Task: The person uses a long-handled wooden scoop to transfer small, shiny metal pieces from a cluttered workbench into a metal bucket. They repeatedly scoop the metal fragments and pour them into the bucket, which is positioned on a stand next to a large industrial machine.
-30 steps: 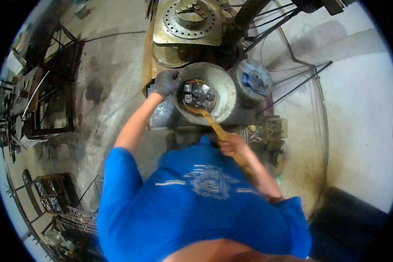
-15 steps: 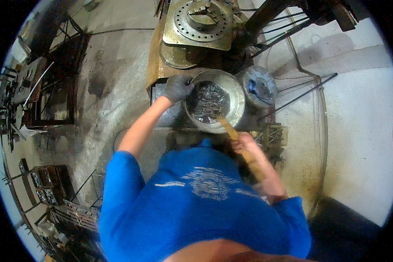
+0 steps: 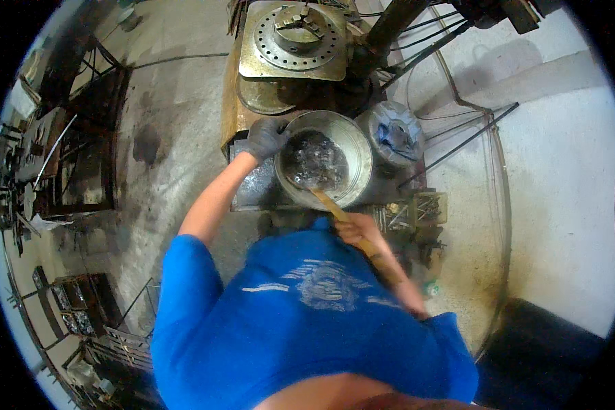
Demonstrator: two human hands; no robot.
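Gray glove on, the left hand [image 3: 266, 139] still pinches the left rim of a round silver bucket [image 3: 361, 167] at the table's [image 3: 254, 183] near end. Inside, dark shiny bits [image 3: 314, 158], clear a second ago, look blurry. The yellow stick's [image 3: 329, 203] tip slid left; the right hand [image 3: 354, 230] wraps round it.
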